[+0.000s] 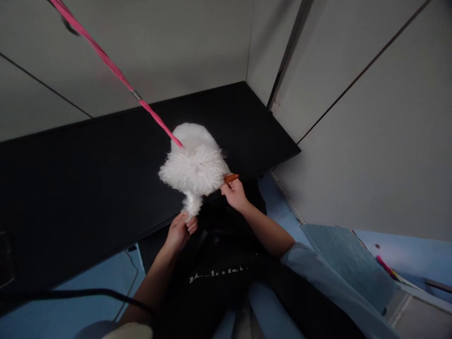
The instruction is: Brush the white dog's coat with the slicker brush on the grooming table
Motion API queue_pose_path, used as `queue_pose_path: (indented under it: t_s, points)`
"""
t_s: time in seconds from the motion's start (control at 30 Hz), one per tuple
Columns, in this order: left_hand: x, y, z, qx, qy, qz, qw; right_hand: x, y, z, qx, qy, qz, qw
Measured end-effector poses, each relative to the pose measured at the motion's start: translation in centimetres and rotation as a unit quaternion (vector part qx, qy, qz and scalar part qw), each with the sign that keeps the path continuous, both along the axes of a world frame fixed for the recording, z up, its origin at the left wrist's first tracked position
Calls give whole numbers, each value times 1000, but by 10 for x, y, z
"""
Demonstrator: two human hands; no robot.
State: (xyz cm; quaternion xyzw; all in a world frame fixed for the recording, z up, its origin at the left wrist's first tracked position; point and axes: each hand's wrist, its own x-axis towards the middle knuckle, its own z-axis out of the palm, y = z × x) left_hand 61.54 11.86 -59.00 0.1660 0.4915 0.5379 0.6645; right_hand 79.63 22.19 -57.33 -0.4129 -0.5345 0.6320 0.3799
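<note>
A white curly-coated dog (194,165) is on a black table (88,174), seen from above. Its head fur is fluffy, and the face is turned down out of sight. My left hand (181,230) is closed around the end of the dog's front leg (192,203), which stretches toward me past the table's near edge. Beside the dog's head, on the right, my right hand (233,192) grips a tool with an orange-brown handle (231,178). The tool's working end is hidden by fur and fingers, so its kind does not show.
A pink cord (106,56) runs tautly from the upper left down to the dog. Grey panels (370,117) rise behind and right of the table. A black cable (88,293) crosses the lower left. On the blue floor (423,247) lies a blue-grey board (346,263).
</note>
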Motion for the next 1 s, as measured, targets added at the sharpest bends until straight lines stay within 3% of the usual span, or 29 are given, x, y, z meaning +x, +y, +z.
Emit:
queue_pose_path:
  t_s: [0.13,0.27,0.37,0.5,0.63,0.73,0.77,0.87,1.0]
  points:
    - [-3,-1,0,-3,1,-7,1000,-1,-6,3,-15,-4,89,996]
    - [0,4,3,-2,2,17,1000,0,-11,7,-19,-3,-40,999]
    - [5,9,6,-23,5,29,999,-1,-15,7,-55,9,28,998]
    - [9,14,11,-36,5,34,999,-2,-21,8,-53,0,-88,995]
    - [8,17,12,-48,13,28,998,-1,-24,8,-93,16,-17,995]
    - [6,18,9,-28,19,28,999,-2,-24,9,-85,8,-105,991]
    - [5,19,7,-15,24,22,999,-3,-24,9,-79,8,-108,991]
    - [2,20,2,19,61,-10,998,-5,-23,11,-101,7,-27,995]
    - [-4,21,-4,38,151,-42,987,-7,-19,16,-81,-15,-90,993]
